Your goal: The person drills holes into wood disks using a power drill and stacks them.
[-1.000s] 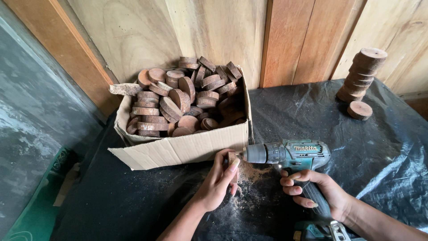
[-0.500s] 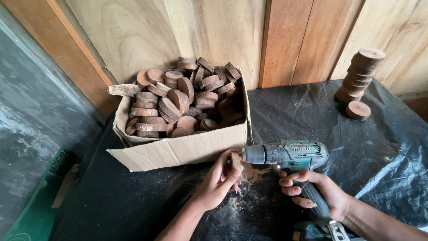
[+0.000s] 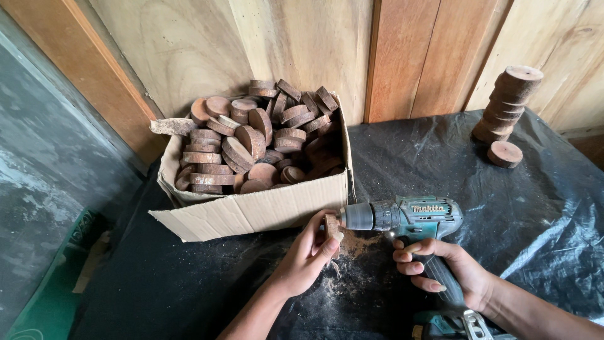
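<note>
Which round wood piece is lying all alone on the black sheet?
The wooden disc lying flat just right of the leaning stack of discs. The others are stacked, heaped in the cardboard box, or held in the left hand.

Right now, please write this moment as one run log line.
left hand: holds wooden disc on edge | right hand: grips cordless drill, chuck at disc | sawdust beneath

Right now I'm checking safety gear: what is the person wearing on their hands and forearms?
Nothing shows: the left hand and right hand are bare, without gloves, rings or a watch. Both forearms are bare too, with no sleeves as far as the frame reaches.
</note>
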